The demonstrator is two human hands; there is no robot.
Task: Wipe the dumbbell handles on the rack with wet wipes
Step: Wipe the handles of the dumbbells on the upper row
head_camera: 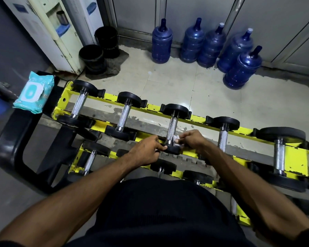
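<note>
Left hand (146, 150) seemingly grips near plate (172, 149); right hand (193, 140) pinches wipe (178, 144) against handle (172, 128) pointing away.

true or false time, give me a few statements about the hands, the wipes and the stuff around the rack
1. The right hand holds a white wipe against a dumbbell handle on the top row. True.
2. The wipes pack lies on the floor. False: it rests on the black frame at the left end of the rack.
3. Five blue water jugs stand by the wall. True.
4. The left hand hangs free. False: it holds that dumbbell's near plate.
</note>
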